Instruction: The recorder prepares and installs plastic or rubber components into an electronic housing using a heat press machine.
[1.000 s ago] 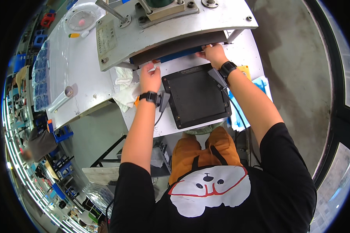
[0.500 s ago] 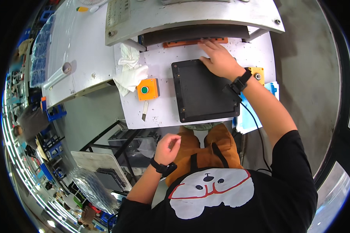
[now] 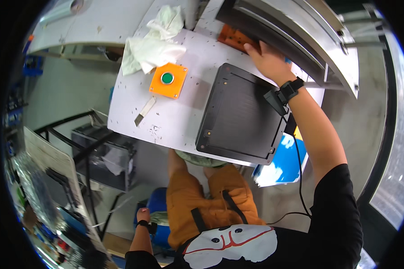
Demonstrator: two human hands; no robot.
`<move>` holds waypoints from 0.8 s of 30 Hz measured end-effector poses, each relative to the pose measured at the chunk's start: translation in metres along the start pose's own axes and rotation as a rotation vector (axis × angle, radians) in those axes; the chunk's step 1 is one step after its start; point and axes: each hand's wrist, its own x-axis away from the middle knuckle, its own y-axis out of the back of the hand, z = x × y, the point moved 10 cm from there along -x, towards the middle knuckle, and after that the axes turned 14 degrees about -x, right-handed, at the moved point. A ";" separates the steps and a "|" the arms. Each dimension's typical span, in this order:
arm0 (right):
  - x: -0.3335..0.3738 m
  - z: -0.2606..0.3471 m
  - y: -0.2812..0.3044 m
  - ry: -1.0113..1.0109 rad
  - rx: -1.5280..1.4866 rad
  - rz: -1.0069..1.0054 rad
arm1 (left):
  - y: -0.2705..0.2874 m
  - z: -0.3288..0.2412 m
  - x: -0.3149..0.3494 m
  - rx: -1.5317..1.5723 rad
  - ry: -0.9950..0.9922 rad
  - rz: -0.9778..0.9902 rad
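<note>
White speckled counter carries a black tray, right hand flat at the press, left hand loosely curled, empty, low by the floor

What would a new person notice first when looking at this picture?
Probably the large black square tray lying flat at the near edge of the white table, with the right hand reaching past it to an orange piece under the grey machine. To the tray's left sits a bright orange box with a green button, beside a crumpled white cloth. The left hand hangs low beside the person's seat.
</note>
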 end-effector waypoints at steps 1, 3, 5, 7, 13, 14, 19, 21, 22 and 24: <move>-0.008 -0.016 0.000 -0.051 0.071 -0.005 | -0.037 -0.006 0.008 0.073 0.004 0.071; -0.012 -0.019 0.002 -0.209 0.113 0.022 | -0.089 -0.037 0.035 0.199 0.028 0.231; -0.021 -0.020 0.002 -0.114 0.165 -0.066 | -0.124 -0.064 0.049 0.322 0.021 0.376; -0.030 -0.014 0.005 -0.043 0.124 -0.178 | -0.147 -0.069 0.049 0.420 0.075 0.373; -0.027 -0.016 -0.006 0.015 0.015 -0.062 | -0.186 -0.060 0.045 0.560 0.159 0.369; -0.025 -0.018 -0.008 -0.003 0.026 -0.043 | -0.189 -0.057 0.043 0.585 0.167 0.348; -0.025 -0.016 -0.017 -0.036 0.075 0.025 | -0.208 -0.043 0.045 0.588 0.228 0.424; -0.032 -0.023 -0.014 -0.075 0.001 -0.008 | -0.210 -0.044 0.045 0.646 0.236 0.420; -0.036 -0.030 -0.011 -0.116 -0.085 -0.046 | -0.211 -0.047 0.044 0.652 0.233 0.432; -0.041 -0.036 -0.006 -0.115 -0.045 -0.060 | -0.218 -0.051 0.046 0.554 0.276 0.521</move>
